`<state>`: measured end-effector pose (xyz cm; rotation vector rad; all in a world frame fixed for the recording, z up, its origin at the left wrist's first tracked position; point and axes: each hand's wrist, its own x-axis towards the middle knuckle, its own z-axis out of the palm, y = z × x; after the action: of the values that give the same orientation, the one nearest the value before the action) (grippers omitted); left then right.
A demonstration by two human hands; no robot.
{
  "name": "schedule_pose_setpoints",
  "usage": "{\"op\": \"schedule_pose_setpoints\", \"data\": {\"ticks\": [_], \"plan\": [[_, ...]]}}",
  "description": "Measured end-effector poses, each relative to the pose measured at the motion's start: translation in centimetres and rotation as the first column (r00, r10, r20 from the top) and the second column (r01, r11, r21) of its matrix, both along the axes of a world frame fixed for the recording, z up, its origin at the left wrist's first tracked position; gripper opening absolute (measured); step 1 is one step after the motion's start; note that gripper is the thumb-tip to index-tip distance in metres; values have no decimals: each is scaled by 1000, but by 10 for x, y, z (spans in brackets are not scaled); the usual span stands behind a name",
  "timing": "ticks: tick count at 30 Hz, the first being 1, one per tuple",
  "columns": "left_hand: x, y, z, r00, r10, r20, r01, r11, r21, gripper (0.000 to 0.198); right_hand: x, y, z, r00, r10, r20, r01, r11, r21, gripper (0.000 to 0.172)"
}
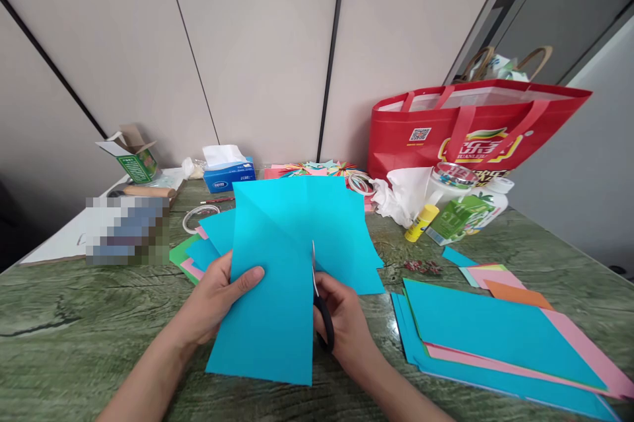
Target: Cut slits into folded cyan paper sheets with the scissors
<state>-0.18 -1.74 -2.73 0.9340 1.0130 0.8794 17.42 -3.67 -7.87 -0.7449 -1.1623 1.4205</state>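
Note:
A large sheet of blue paper (275,316) is held up over the table, cut from its near edge to about the middle. My left hand (222,296) grips its left side, thumb on top and the other fingers behind. My right hand (341,316) holds black-handled scissors (323,323), whose blade points away from me at the inner end of the cut. The right part of the sheet bends back beyond my right hand. Part of the scissors is hidden by the paper and my fingers.
Stacked coloured paper (495,329) lies at the right. Behind it stand a glue stick (422,222), a green carton (458,220) and a red bag (421,125). A tissue box (229,177) and a tape roll (201,218) are at the back left, near more coloured sheets (215,234).

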Motion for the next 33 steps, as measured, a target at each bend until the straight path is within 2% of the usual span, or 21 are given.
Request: {"op": "schedule_pose_setpoints", "data": {"ticks": [15,23,33], "plan": [[-2,0,-3,1000,-2,6,2,1000,2,44,-2,-1,3,999,-47,15,47,999,-15,23],[-1,1,-4,999,-22,24,23,1000,-3,52,-1,0,3,999,-42,5,42,999,-26,25],[-3,0,-10,1000,-25,12,25,1000,-5,32,-1,1,5,998,-63,19,64,997,-38,25]]}}
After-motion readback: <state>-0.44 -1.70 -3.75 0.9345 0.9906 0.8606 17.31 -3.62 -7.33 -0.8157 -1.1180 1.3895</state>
